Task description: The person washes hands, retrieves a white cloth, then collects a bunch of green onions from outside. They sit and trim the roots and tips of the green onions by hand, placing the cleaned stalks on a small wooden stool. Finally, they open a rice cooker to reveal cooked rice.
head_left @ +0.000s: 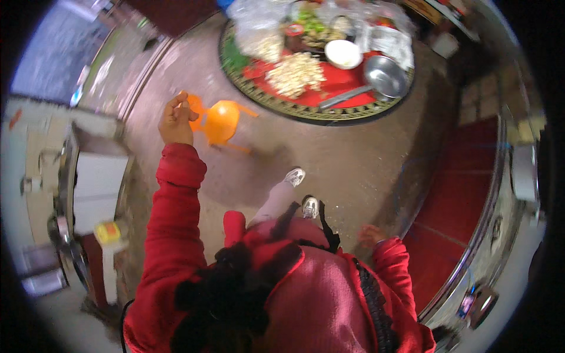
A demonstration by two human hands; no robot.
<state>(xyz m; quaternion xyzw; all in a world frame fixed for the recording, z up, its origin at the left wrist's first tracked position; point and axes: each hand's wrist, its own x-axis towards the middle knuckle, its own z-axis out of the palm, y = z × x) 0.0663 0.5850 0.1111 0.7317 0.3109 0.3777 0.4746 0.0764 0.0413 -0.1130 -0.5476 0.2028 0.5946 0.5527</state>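
My left hand [178, 119] is raised out in front on the left, its fingers curled to the thumb in a pinch. Whatever it may hold is too small to make out. Just beyond it stands an orange plastic stool [222, 122], which looks apart from the hand. My right hand [371, 235] hangs low by my right side, near the dark red cabinet front [456, 188]. Its fingers are smeared, so I cannot tell how they are held. Ahead, a round table [347, 116] carries a heap of chopped pale pieces [295, 75], a white bowl [343, 54] and a metal saucepan [385, 77].
Plastic bags [256, 23] and green vegetables [311, 22] crowd the table's far side. At left is a white-topped counter [97, 188] with a yellow container [108, 233] nearby. A doorway sill [147, 76] runs at the upper left. My shoes [310, 206] are on the brown floor.
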